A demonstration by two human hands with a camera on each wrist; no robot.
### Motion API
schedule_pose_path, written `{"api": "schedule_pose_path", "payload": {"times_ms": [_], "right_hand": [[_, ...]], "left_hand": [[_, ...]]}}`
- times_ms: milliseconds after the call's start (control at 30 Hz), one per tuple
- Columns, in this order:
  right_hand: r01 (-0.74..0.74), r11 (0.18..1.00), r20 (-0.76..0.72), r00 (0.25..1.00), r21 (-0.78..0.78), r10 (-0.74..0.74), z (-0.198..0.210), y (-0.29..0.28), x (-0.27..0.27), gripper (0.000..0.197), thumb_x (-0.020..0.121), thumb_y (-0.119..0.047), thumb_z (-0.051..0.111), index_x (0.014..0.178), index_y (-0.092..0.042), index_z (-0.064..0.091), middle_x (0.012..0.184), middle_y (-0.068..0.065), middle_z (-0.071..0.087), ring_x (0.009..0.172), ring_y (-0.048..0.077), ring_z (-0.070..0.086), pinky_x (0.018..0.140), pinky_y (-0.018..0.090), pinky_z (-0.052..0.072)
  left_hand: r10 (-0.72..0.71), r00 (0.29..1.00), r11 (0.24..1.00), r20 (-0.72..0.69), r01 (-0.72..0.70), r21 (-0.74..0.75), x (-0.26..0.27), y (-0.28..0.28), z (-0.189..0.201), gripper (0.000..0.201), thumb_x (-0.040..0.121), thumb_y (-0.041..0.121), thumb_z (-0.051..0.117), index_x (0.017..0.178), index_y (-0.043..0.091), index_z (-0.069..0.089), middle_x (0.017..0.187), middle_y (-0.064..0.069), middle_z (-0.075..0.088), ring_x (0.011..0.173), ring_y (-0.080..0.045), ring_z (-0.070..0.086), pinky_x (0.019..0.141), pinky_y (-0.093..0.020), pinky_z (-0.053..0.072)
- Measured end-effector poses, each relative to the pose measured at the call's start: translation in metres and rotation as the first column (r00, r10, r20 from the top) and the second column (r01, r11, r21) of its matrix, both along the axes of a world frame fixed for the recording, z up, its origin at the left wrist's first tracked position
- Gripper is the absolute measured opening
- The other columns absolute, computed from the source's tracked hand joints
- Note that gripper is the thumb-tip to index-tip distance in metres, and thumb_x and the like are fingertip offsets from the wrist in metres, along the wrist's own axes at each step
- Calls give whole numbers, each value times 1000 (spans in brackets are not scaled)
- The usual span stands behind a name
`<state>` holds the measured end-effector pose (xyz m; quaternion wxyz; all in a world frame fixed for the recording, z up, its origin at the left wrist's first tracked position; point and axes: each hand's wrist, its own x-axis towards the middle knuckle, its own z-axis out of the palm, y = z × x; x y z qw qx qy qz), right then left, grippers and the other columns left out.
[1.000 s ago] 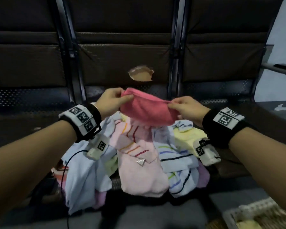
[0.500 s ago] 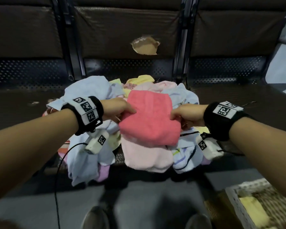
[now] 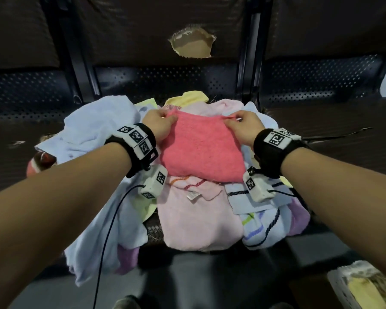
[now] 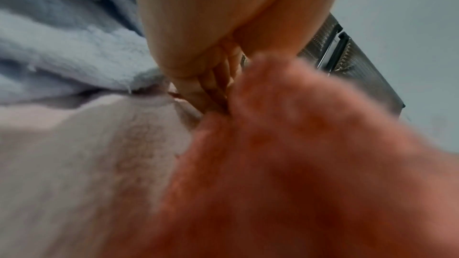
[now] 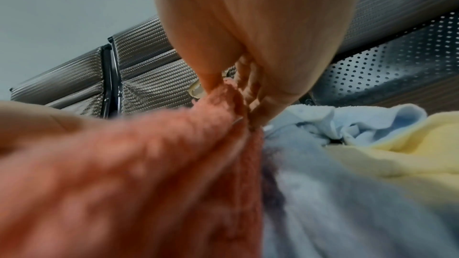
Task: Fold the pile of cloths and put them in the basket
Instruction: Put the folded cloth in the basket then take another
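The coral-pink cloth point(image 3: 201, 150) is spread flat on top of the pile of cloths point(image 3: 194, 215), at the centre of the head view. It is judged light, soft and limp terry, best taken at its corners. Its far left corner is pinched by the left hand point(image 3: 158, 127) and its far right corner by the right hand point(image 3: 243, 126), both forearms stretched forward. The basket point(image 3: 343, 284) is seen at the lower right.

Head view looks down over both forearms; each wrist view looks up close along its palm.
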<state>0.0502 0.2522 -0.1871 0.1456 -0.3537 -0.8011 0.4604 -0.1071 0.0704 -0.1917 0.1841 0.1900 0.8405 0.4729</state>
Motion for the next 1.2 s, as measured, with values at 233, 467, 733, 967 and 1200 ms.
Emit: {"api": "schedule_pose_path", "payload": {"times_ms": [233, 467, 733, 967, 1200], "right_hand": [[-241, 874, 4, 964, 423, 264, 2, -16, 44, 16, 90, -34, 63, 105, -29, 59, 113, 0, 61, 99, 15, 61, 94, 40, 52], [-664, 580, 477, 745, 471, 466, -15, -38, 94, 81, 82, -51, 74, 149, -17, 43, 154, 6, 41, 138, 23, 41, 115, 35, 35], [-370, 790, 208, 929, 488, 306, 3, -36, 92, 19, 91, -19, 55, 74, -11, 55, 74, 7, 63, 77, 32, 60, 67, 38, 45], [-329, 900, 50, 943, 285, 329, 4, -31, 98, 23, 98, -24, 55, 82, -7, 61, 81, 10, 65, 82, 28, 61, 78, 46, 49], [-206, 974, 45, 978, 94, 203, -10, -21, 90, 33, 96, -37, 60, 103, -6, 69, 100, 14, 73, 93, 29, 70, 89, 49, 55]], "left_hand": [[-54, 990, 993, -130, 67, 97, 15, -34, 9, 18, 83, 20, 78, 96, 17, 65, 88, 1, 70, 81, -14, 67, 77, -26, 53], [-538, 829, 820, -149, 474, -321, 59, -76, -2, 70, 76, 19, 81, 139, 27, 52, 128, 4, 58, 109, -15, 61, 95, -28, 51], [-500, 802, 847, -326, 376, -375, 56, -69, -1, 36, 92, 35, 63, 127, 24, 61, 110, 4, 66, 96, -16, 62, 74, -25, 41], [-465, 767, 885, -442, 386, -260, 62, -74, 1, 17, 85, 32, 68, 94, 22, 57, 84, 4, 63, 79, -20, 61, 70, -34, 50], [-307, 868, 950, -390, 255, -181, 60, -56, -2, 38, 103, 42, 44, 113, 10, 61, 107, -8, 67, 99, -26, 62, 92, -46, 49]]}}
